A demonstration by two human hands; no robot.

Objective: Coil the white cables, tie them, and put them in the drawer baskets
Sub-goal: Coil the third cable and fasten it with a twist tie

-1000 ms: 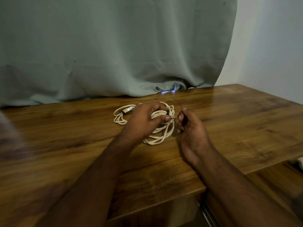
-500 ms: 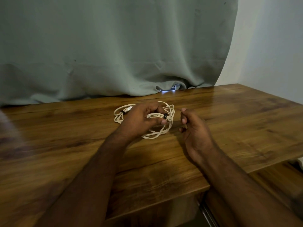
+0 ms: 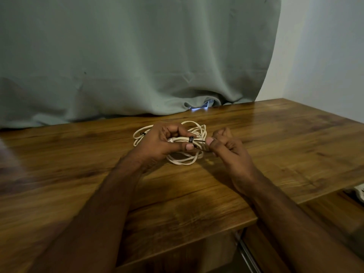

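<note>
A coil of white cable (image 3: 185, 160) lies on the wooden table (image 3: 275, 146) in the middle of the view. My left hand (image 3: 161, 142) grips a bundle of its strands from the left. A thin black tie (image 3: 191, 139) is wrapped round that bundle just past my fingers. My right hand (image 3: 226, 146) sits close on the right and pinches the free tail of the tie between thumb and forefinger. A second black tie (image 3: 142, 133) shows on the coil's far left side.
A grey-green curtain (image 3: 137, 66) hangs behind the table down to its back edge. A white wall is at the right. At the lower right, below the tabletop, a white basket edge (image 3: 359, 193) and a metal drawer rail (image 3: 248, 253) show.
My right hand has moved in toward the coil, from pulling the tie's tail out to the right to pinching it close beside the bundle. My left hand keeps its grip.
</note>
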